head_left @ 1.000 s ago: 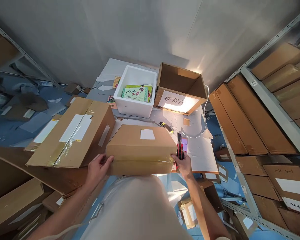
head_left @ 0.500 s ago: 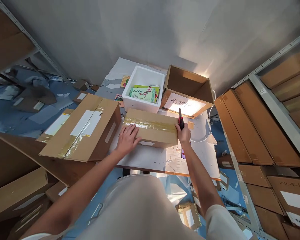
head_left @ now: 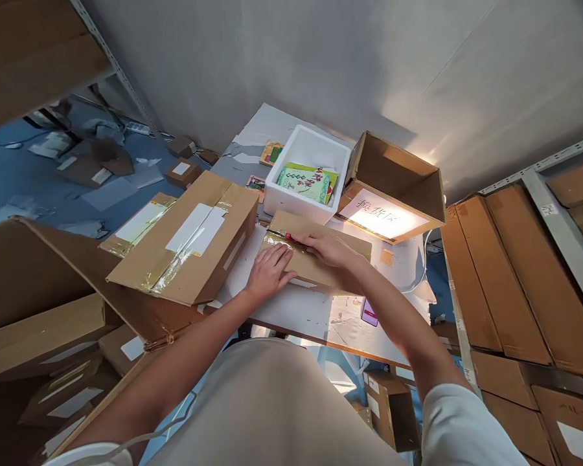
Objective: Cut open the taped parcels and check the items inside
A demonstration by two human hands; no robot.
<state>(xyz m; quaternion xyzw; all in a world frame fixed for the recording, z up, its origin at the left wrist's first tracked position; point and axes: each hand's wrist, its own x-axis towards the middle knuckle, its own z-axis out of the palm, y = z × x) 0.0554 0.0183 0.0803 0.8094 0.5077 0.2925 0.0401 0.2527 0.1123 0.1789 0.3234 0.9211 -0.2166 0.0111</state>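
A taped cardboard box [head_left: 342,264] lies on the table in front of me, its lid seam covered by shiny tape. My left hand [head_left: 271,270] rests flat on its near left part, fingers spread. My right hand [head_left: 328,249] is closed around a red and black box cutter [head_left: 287,236]. The cutter lies low over the tape near the lid's left end, blade pointing left; whether it cuts into the tape I cannot tell. Part of the cutter's handle is hidden under my fingers.
A white foam box [head_left: 278,197] with booklets and an open cardboard box [head_left: 393,188] with a handwritten sheet stand behind. A larger taped carton [head_left: 194,239] is on the left. A phone [head_left: 369,313] lies near the front edge. Shelves of cartons [head_left: 515,272] rise at right.
My right hand has moved with the box cutter from the box's right end leftward across its top. My left hand stays on the box. The view has shifted.
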